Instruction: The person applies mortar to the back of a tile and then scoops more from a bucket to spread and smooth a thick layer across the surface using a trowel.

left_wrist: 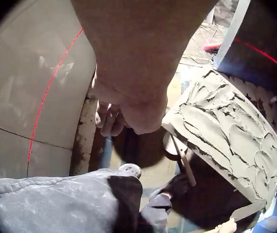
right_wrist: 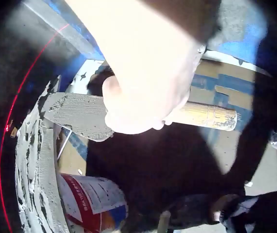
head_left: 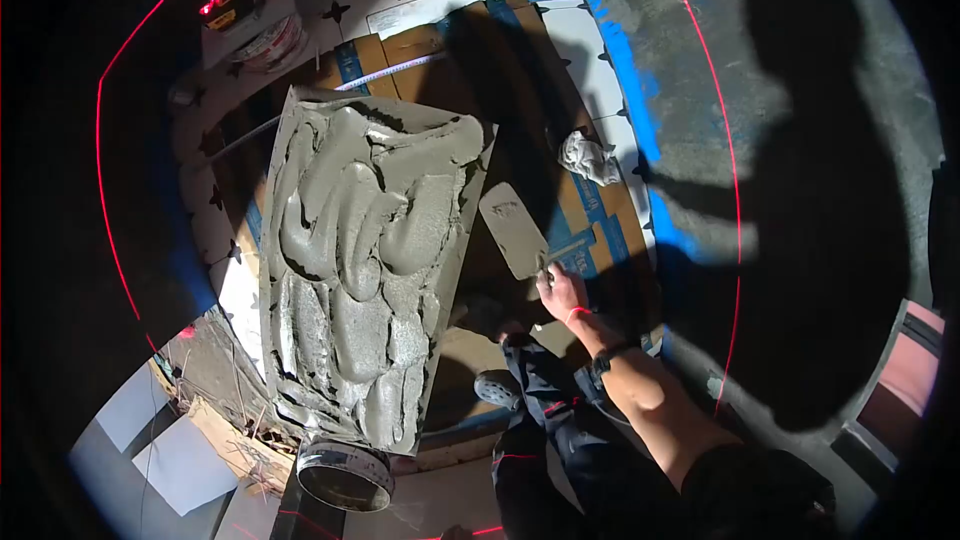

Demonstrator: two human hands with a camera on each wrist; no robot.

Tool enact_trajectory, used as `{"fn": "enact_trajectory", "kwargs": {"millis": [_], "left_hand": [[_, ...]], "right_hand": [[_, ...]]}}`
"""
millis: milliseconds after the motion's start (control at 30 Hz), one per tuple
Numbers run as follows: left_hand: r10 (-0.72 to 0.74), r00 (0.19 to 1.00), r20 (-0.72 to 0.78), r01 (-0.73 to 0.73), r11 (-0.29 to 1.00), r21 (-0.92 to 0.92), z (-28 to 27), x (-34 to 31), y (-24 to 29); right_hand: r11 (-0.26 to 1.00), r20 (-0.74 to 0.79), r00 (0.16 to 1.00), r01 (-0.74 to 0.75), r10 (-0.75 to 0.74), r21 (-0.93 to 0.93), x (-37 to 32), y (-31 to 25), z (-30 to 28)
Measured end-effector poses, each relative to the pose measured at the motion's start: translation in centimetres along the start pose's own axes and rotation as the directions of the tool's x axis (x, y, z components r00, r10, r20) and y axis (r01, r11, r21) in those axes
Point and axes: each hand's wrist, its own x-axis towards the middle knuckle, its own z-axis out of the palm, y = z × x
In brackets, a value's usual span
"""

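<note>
My right hand (head_left: 562, 292) grips the wooden handle (right_wrist: 211, 116) of a trowel. The flat trowel blade (head_left: 512, 230) carries a smear of grey mortar and lies close beside the tile's right edge in the head view. A large rectangular tile (head_left: 450, 290) slants across the middle, its face thickly spread with ridged wet mortar (head_left: 360, 240). Under it stands a white and red bucket (right_wrist: 92, 199). In the left wrist view my left hand (left_wrist: 128, 114) hangs with fingers loosely curled and holds nothing, near the tile's corner. The head view does not show it.
Cardboard (head_left: 560, 200) with blue tape covers the floor around the tile. A crumpled white rag (head_left: 588, 157) lies to the right. Behind are a tape measure strip (head_left: 395, 68), a tub (head_left: 270, 45) and a red-lit device (head_left: 225, 8). An open bucket rim (head_left: 345, 480) shows in front.
</note>
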Motion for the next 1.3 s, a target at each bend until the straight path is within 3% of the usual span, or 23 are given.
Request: {"fn": "enact_trajectory", "kwargs": {"millis": [33,100,133,200,267,367,433,500,567,633,767,867,967,1000,1033,1100,1167,1200,1233,1267,1300], "left_hand": [[0.006,1.000,0.003,-0.006,1.000,0.003,-0.4,0.4,-0.6],[-0.025,0.999,0.044,0.024,0.999,0.026,-1.5,1.8,-2.6],[-0.023,0.999,0.042,0.022,0.999,0.026,-1.8,2.4,-3.0],[0.099,0.993,0.070,-0.107,0.988,0.113,-2.1,3.3,-3.5],[0.088,0.994,0.064,-0.094,0.992,0.090,-1.9,3.8,-3.0],[0.054,0.997,0.053,-0.056,0.998,0.030,-2.0,3.6,-2.3],[0.042,0.998,0.050,-0.041,0.999,-0.019,-1.9,3.4,-2.0],[0.043,0.999,0.019,-0.043,0.999,0.002,-1.7,3.0,-2.1],[0.042,0.999,0.009,-0.042,0.998,-0.051,-1.4,2.6,-2.3],[0.040,0.999,-0.004,-0.040,0.992,-0.117,-1.1,2.4,-3.4],[-0.019,1.000,0.000,0.019,0.994,-0.107,-0.3,1.6,-3.6],[0.091,0.995,-0.031,-0.096,0.970,-0.224,1.1,-0.2,-0.5],[0.057,0.998,-0.021,-0.061,0.964,-0.260,1.0,-1.0,0.6],[0.030,0.999,-0.030,-0.038,0.952,-0.305,1.2,-0.9,-0.1],[-0.006,0.999,-0.044,-0.010,0.934,-0.358,1.2,-1.4,-1.1],[0.057,0.996,-0.064,-0.064,0.991,-0.120,0.3,-4.8,0.4],[0.284,0.953,-0.107,-0.297,0.946,-0.129,0.6,-5.6,-4.0],[0.247,0.958,-0.147,-0.271,0.946,-0.180,1.6,-7.3,-5.3],[0.111,0.977,-0.182,-0.161,0.943,-0.291,2.0,-7.9,-5.5],[-0.031,0.981,-0.194,-0.049,0.917,-0.395,3.1,-8.0,-5.5],[-0.057,0.983,-0.174,-0.032,0.884,-0.467,3.5,-8.2,-6.3]], "right_hand": [[0.999,0.012,0.999,-0.035,0.035,-0.035,-0.5,-0.3,-0.7],[0.993,-0.166,0.979,0.119,-0.120,-0.015,-0.9,-1.4,-1.4],[0.987,-0.141,0.980,0.151,-0.142,0.062,-0.7,-0.4,0.0],[0.936,-0.165,0.927,0.312,-0.338,-0.161,1.4,-2.8,-0.6],[0.884,-0.118,0.903,0.366,-0.413,-0.290,3.9,-4.9,-1.1],[0.943,-0.217,0.928,0.257,-0.302,-0.213,8.2,-3.9,-0.8],[0.986,-0.247,0.957,0.131,-0.153,-0.102,9.5,-3.3,-2.9],[0.990,-0.216,0.975,0.013,-0.043,-0.139,10.4,-2.3,-4.9],[0.994,-0.139,0.990,0.001,-0.016,-0.111,10.6,-2.0,-7.8],[0.976,-0.077,0.992,-0.108,0.095,-0.189,11.2,-4.0,-11.0],[0.967,0.030,0.999,0.043,-0.037,-0.250,13.3,-10.6,-16.2],[0.926,0.082,0.994,0.093,-0.068,-0.365,16.5,-13.4,-16.3],[0.932,0.080,0.992,0.120,-0.099,-0.342,18.1,-14.0,-15.8],[0.898,0.023,0.991,0.130,-0.133,-0.420,20.1,-11.0,-14.3],[0.888,0.058,0.982,0.186,-0.178,-0.421,20.3,-10.3,-15.9],[0.951,0.076,0.997,0.011,0.014,-0.309,19.5,-11.2,-17.5],[0.979,0.141,0.982,0.147,-0.128,-0.137,17.5,-12.8,-19.9],[0.935,0.134,0.970,0.231,-0.201,-0.268,15.5,-14.3,-20.1],[0.871,0.115,0.955,0.296,-0.273,-0.392,13.9,-16.2,-20.6],[0.919,0.233,0.954,0.254,-0.187,-0.302,10.5,-20.6,-20.9],[0.953,0.350,0.930,0.199,-0.112,-0.226,5.5,-26.3,-21.3]]}}
